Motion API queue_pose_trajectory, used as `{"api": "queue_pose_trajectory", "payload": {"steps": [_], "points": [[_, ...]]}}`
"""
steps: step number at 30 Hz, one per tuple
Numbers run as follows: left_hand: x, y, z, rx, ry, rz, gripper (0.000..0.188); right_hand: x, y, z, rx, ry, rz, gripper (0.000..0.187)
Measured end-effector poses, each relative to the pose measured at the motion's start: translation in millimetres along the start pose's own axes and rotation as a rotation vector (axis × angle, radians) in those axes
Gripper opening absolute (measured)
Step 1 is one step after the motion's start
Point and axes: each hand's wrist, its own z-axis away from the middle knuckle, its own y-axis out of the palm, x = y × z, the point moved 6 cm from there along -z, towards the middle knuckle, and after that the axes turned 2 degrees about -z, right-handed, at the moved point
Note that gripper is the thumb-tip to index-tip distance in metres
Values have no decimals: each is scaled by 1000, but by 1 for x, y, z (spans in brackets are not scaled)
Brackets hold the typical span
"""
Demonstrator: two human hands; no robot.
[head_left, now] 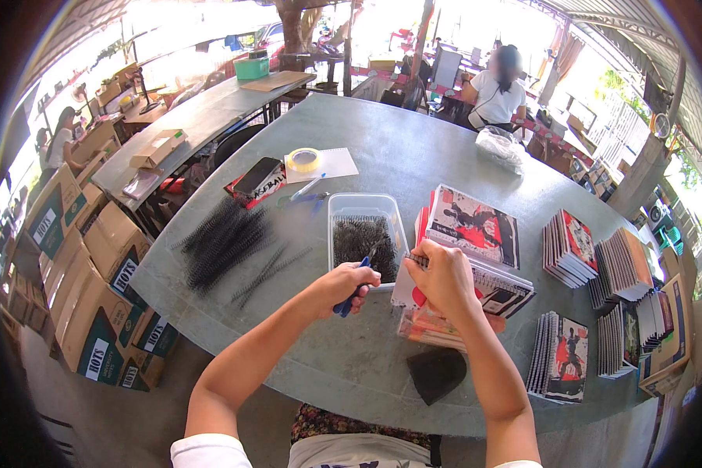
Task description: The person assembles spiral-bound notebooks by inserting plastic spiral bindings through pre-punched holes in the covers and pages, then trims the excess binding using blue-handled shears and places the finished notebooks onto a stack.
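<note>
My left hand (342, 288) is closed round the blue handles of a pair of pliers (363, 263), whose jaws point up and away over the near right part of a clear plastic tub (401, 226). Short black wire pieces (357, 234) fill the tub. Just right of it, my right hand (447, 279) grips the bound edge of a notebook (403, 290) with red and white on its cover. Fingers hide much of that edge. Behind and beside this hand stands a stack of spiral notebooks (476, 226) with red, black and white covers.
Long black spiral coils (225, 243) lie left of the tub. Beyond are a phone (258, 178), a tape roll (303, 161) and a pen (308, 186). A black pad (437, 376) sits near the front edge. More notebook stacks (560, 355) line the right; cartons (93, 327) stand left. A person (498, 97) sits beyond the table.
</note>
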Motion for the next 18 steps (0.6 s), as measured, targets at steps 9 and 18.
{"api": "queue_pose_trajectory", "payload": {"steps": [9, 18], "points": [[-14, 34, 22, 524, -57, 256, 54, 2, 9, -2, -110, -86, 74, 17], [-29, 37, 22, -85, 374, -880, 41, -1, 3, 17, -98, -126, 111, 12]]}}
